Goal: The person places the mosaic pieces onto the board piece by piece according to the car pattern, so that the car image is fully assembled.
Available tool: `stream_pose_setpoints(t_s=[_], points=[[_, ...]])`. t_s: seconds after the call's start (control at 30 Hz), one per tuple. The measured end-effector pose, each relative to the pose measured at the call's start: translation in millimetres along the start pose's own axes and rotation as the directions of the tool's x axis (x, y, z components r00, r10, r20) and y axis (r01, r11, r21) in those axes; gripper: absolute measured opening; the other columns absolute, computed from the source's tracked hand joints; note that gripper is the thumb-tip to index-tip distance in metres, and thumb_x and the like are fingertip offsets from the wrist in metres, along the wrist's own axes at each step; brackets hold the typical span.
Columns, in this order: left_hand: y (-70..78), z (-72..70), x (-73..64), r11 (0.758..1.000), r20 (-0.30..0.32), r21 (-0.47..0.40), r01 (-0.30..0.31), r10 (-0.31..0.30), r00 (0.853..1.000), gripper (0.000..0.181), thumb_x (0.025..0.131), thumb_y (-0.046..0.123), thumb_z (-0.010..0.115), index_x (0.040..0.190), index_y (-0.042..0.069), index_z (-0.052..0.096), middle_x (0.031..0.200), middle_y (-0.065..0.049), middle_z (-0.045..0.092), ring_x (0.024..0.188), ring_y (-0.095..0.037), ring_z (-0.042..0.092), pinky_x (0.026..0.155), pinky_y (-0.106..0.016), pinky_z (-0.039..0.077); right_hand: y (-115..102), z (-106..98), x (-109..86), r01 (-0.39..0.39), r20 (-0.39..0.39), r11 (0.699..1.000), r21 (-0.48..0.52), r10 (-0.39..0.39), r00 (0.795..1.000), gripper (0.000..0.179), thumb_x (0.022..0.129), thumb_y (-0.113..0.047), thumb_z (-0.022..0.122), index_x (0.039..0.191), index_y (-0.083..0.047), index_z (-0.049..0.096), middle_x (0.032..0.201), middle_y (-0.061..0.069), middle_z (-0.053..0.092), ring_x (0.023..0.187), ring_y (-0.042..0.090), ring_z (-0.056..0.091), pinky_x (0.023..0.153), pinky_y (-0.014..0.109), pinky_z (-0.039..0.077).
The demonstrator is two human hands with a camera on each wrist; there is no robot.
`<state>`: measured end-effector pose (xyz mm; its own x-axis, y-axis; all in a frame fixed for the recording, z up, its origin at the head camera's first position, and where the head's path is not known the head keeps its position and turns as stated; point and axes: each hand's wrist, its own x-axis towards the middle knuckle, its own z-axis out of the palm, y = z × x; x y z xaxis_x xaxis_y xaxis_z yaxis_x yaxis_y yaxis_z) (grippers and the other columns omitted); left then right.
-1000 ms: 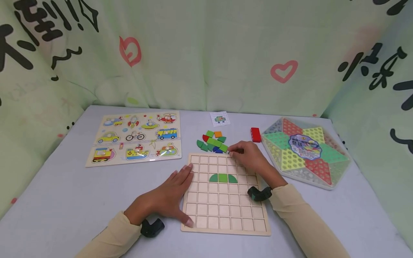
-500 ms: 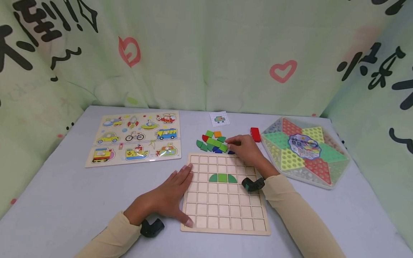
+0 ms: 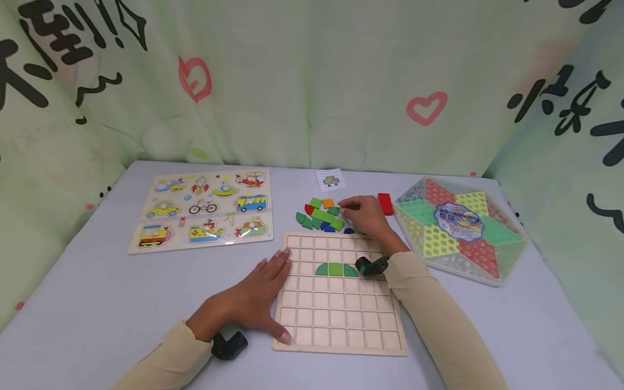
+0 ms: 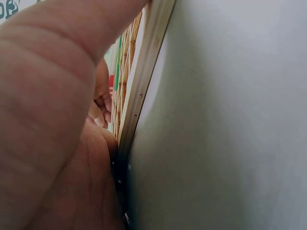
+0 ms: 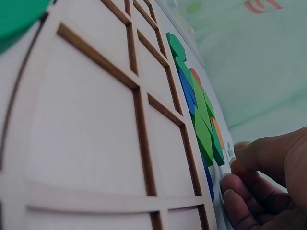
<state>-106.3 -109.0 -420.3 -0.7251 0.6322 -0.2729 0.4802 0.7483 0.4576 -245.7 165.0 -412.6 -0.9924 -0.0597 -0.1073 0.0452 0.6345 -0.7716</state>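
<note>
In the head view, my left hand (image 3: 255,295) rests with spread fingers along the left side of a wooden grid board (image 3: 336,342), its thumb on the near corner. Two dark green quarter-round pieces (image 3: 322,269) and a light green square (image 3: 335,269) sit in one row of the board. My right hand (image 3: 366,215) is beyond the far edge, fingers loosely bent beside a dark green piece (image 3: 333,210) of the loose pile. In the right wrist view, thumb and fingertips (image 5: 242,148) lie close to the pile, with nothing visible between them.
Loose green, red, orange and blue pieces (image 3: 322,215) lie behind the board. A small pattern card (image 3: 331,180) is farther back. A red block (image 3: 385,204) and a hexagonal game box (image 3: 460,230) stand right; a vehicle picture puzzle (image 3: 202,208) lies left.
My right hand has moved away from me and slightly left along the pile, uncovering a blue piece near the board's far edge. The left hand has stayed put.
</note>
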Motion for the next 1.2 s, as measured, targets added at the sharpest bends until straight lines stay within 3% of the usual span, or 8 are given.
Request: stream_pose_setpoints(t_s=[0.3, 0.77, 1.2], points=[[-1.4, 0.8, 0.2, 1.0, -0.003, 0.005, -0.004, 0.004, 1.0, 0.137, 0.06, 0.072, 0.077, 0.156, 0.003, 0.008, 0.162, -0.006, -0.01, 0.147, -0.02, -0.009, 0.117, -0.041, 0.0, -1.0, 4.9, 10.1, -0.022, -0.014, 0.999, -0.024, 0.022, 1.0, 0.026, 0.096, -0.015, 0.062, 0.12, -0.008, 0.069, 0.12, 0.01, 0.063, 0.11, 0.026, 0.054, 0.094, 0.039, 0.046], [-0.2, 0.9, -1.2, 1.0, -0.003, 0.005, 0.0, 0.0, 1.0, 0.137, 0.059, 0.072, 0.078, 0.156, 0.004, 0.009, 0.163, -0.006, -0.009, 0.147, -0.02, -0.008, 0.117, -0.041, 0.0, -6.1, 3.6, 12.9, 0.022, 0.118, 0.994, -0.105, -0.009, 0.993, 0.031, 0.094, -0.011, 0.065, 0.124, -0.006, 0.067, 0.118, 0.013, 0.062, 0.102, 0.027, 0.056, 0.088, 0.036, 0.049], [-1.0, 1.8, 0.2, 1.0, -0.004, 0.01, 0.005, -0.005, 1.0, 0.137, 0.059, 0.071, 0.078, 0.156, 0.004, 0.009, 0.163, -0.005, -0.009, 0.147, -0.019, -0.009, 0.117, -0.041, 0.0, -9.6, 3.2, 10.5, 0.007, 0.134, 0.987, -0.161, 0.015, 0.991, 0.03, 0.093, -0.01, 0.066, 0.123, -0.004, 0.066, 0.112, 0.014, 0.061, 0.1, 0.027, 0.055, 0.087, 0.036, 0.049]])
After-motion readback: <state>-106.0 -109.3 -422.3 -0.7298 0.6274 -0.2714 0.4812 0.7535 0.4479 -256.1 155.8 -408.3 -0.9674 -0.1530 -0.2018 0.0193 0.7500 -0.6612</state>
